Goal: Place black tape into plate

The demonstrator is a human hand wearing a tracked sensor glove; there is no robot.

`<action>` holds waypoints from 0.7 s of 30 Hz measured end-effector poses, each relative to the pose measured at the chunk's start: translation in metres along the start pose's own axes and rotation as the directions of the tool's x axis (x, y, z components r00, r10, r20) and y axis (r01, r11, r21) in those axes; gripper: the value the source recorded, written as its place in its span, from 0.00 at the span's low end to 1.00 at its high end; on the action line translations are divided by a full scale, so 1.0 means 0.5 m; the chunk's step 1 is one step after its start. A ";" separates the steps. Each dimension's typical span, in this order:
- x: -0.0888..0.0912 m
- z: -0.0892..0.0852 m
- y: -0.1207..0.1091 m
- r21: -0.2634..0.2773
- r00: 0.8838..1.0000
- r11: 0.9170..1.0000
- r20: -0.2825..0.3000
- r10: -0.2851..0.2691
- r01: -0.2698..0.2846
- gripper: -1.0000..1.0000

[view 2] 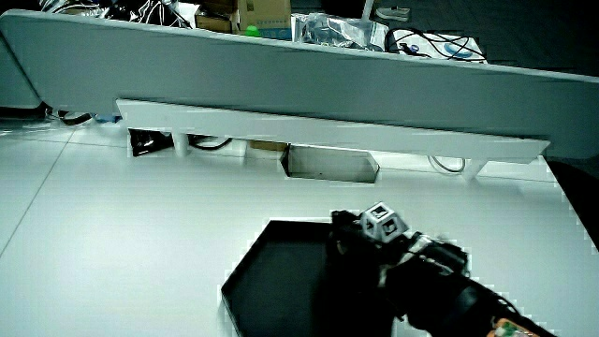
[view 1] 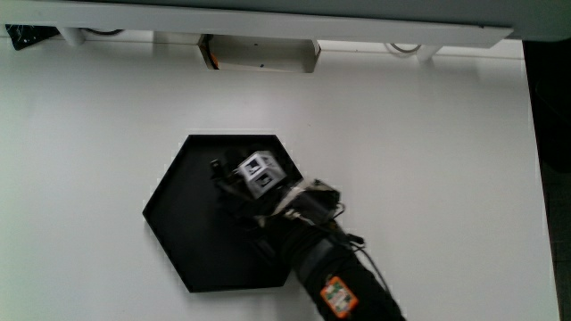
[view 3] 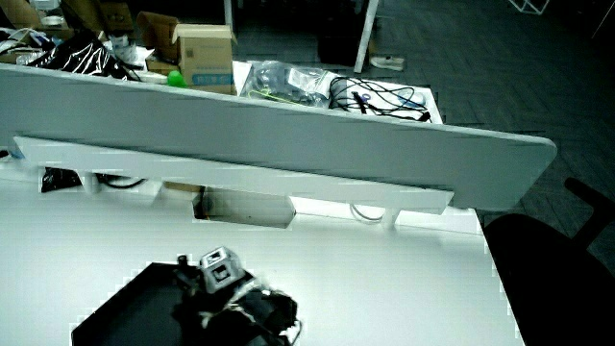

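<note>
A black hexagonal plate (view 1: 178, 214) lies flat on the white table and shows in both side views (view 2: 271, 271) (view 3: 125, 308). The gloved hand (view 1: 236, 192) hovers low over the plate's inside, near the corner closest to the forearm. Its patterned cube (view 1: 257, 171) faces up, and both side views show the cube (view 2: 384, 222) (view 3: 219, 269). The forearm (view 1: 339, 285) reaches in across the plate's rim from the person's edge of the table. I cannot make out the black tape against the black glove and black plate.
A low grey partition (view 1: 268, 18) (view 2: 281, 84) (view 3: 269, 125) closes off the table. A pale open box (view 1: 259, 53) (view 2: 332, 161) sits under it, farther from the person than the plate. Cables (view 3: 365, 96) and cardboard boxes (view 3: 207, 53) lie on the neighbouring desk.
</note>
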 end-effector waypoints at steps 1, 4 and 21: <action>-0.004 -0.002 -0.001 -0.003 1.000 1.000 0.025 -0.009 0.009 0.50; -0.021 -0.028 0.012 -0.060 0.997 0.998 0.076 -0.007 0.012 0.50; -0.014 -0.052 0.024 -0.180 0.994 0.982 0.109 -0.028 0.048 0.25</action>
